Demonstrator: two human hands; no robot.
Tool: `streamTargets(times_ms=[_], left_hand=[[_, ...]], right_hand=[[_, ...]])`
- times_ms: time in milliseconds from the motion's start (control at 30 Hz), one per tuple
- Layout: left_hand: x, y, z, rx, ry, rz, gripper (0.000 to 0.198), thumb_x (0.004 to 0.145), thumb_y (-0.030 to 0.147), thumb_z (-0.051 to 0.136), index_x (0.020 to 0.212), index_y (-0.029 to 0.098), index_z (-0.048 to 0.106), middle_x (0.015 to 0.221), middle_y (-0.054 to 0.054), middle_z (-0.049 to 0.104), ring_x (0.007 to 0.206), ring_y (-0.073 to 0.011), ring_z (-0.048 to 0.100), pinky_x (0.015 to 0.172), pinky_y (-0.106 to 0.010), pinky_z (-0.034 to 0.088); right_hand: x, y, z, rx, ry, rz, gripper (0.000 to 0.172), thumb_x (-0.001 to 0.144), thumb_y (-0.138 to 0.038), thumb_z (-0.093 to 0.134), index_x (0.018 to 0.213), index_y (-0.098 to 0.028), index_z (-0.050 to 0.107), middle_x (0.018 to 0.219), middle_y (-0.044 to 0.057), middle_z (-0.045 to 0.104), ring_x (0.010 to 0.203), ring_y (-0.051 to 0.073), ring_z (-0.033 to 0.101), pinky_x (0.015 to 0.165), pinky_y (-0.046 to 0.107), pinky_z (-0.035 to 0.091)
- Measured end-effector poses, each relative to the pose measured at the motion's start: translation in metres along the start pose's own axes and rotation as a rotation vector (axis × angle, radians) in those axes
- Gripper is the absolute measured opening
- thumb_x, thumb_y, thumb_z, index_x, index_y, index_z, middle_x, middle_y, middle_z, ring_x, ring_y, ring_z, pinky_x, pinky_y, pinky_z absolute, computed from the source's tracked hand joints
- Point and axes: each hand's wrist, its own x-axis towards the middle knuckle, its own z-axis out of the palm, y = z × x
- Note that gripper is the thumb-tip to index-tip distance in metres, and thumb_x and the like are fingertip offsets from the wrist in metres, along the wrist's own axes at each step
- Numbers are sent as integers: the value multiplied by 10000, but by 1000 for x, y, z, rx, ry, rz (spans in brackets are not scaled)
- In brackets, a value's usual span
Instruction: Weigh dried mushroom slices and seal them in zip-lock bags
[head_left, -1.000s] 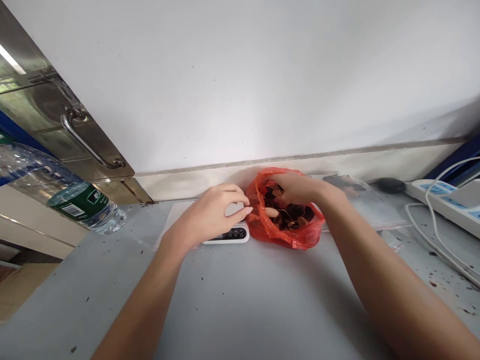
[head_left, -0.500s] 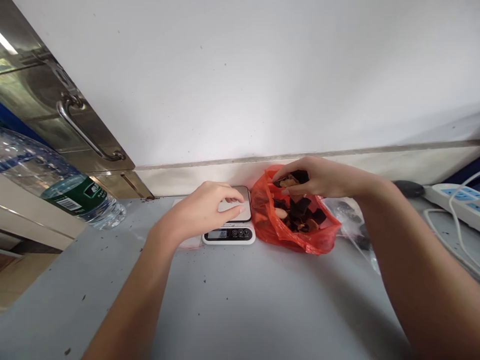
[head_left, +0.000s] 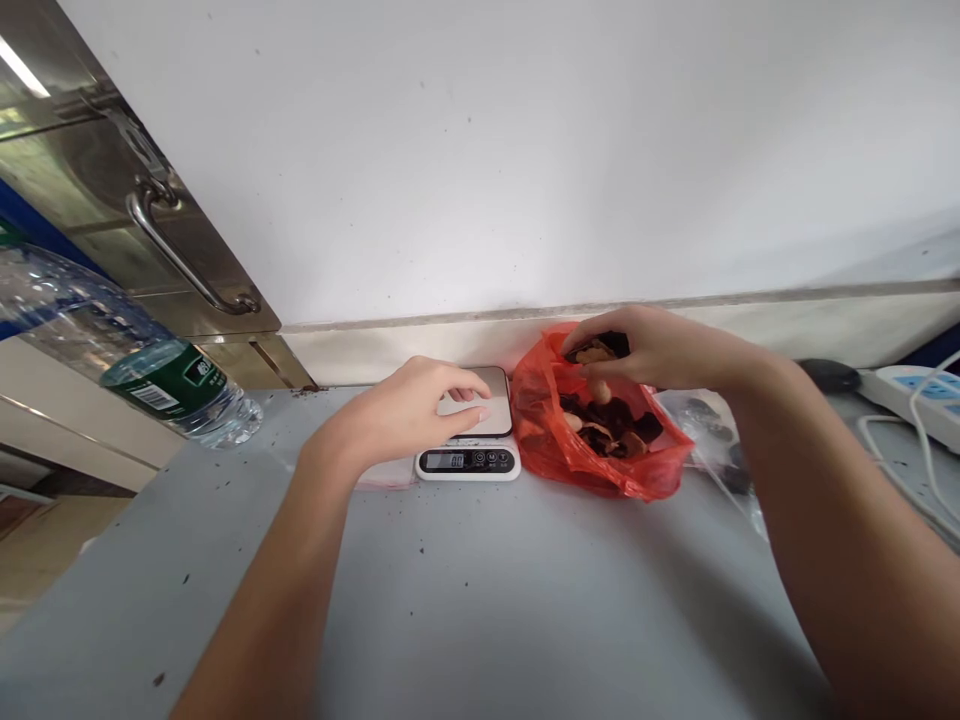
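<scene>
My left hand hovers over the pan of a small white digital scale, thumb and fingers apart, holding nothing. The scale's display reads 0.0. To the right of it stands an open red plastic bag, its rim spread wide. Inside lie dark brown-black, curled dried pieces that resemble dried fungus, with a few paler tan ones. At the bag's mouth my right hand has dark and brown dried pieces between thumb and fingers; its fingertips are partly hidden.
A large water bottle with a green label is at the left, beside a metal door with a handle. Clear plastic bags lie right of the red bag. Farther right are a power strip and white cable. A white wall rises behind.
The view has shifted slightly, so everything sits a little to the right. My right hand stays at the bag's mouth with the dried pieces; my left hand remains over the scale.
</scene>
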Motion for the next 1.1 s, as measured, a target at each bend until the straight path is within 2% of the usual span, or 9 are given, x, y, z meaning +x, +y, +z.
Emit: streamTargets(times_ms=[200, 367, 533, 633, 800, 933, 1100], left_hand=[[-2, 1, 0, -25, -22, -3, 305, 941, 413, 545, 1037, 263, 793, 1103, -43, 802, 958, -268, 741, 750, -329, 563], [-7, -3, -7, -32, -59, -83, 389, 946, 479, 557, 1198, 271, 767, 1263, -60, 772, 1087, -270, 729, 835, -326, 563], [-15, -12, -21, 14, -152, -223, 457, 926, 532, 559, 1278, 300, 737, 1278, -50, 770, 1101, -267, 725, 836, -311, 542], [-20, -21, -28, 27, -203, -308, 540, 913, 564, 550, 1376, 319, 679, 1292, -47, 768, 1149, -272, 715, 876, -313, 533], [-26, -43, -35, 33, -238, -369, 633, 902, 636, 521, 1436, 316, 632, 1359, -73, 742, 1217, -286, 695, 927, -323, 531], [-29, -60, -35, 47, -245, -432, 658, 893, 641, 519, 1462, 324, 609, 1399, -83, 719, 1235, -299, 688, 939, -339, 536], [-28, -65, -35, 19, -247, -486, 677, 902, 642, 512, 1513, 353, 561, 1455, -70, 681, 1268, -294, 665, 1019, -370, 504]], right_hand=[[-4, -3, -1, -15, 85, 25, 231, 753, -373, 589, 866, -238, 739, 811, 25, 713, 683, 179, 566, 612, 301, 424], [-16, -2, -13, 4, 87, -4, 261, 733, -364, 618, 910, -231, 755, 728, 20, 660, 656, 181, 548, 585, 308, 418], [-21, -28, -14, 131, 122, -120, 255, 804, -361, 621, 970, -227, 761, 718, 24, 644, 655, 184, 551, 603, 320, 430], [-5, -52, 1, 139, 86, -183, 236, 823, -275, 620, 1006, -224, 760, 810, 19, 693, 679, 169, 575, 630, 301, 431], [41, -80, 39, 132, -15, -234, 312, 828, -122, 589, 1080, -220, 744, 925, 16, 726, 747, 164, 607, 658, 273, 430], [62, -86, 66, -28, -73, -129, 394, 848, -15, 499, 1123, -197, 712, 1054, 61, 738, 852, 181, 632, 679, 254, 443], [63, -87, 78, -139, -183, -160, 238, 904, -52, 526, 981, -195, 701, 1166, 104, 696, 890, 199, 637, 694, 264, 434]])
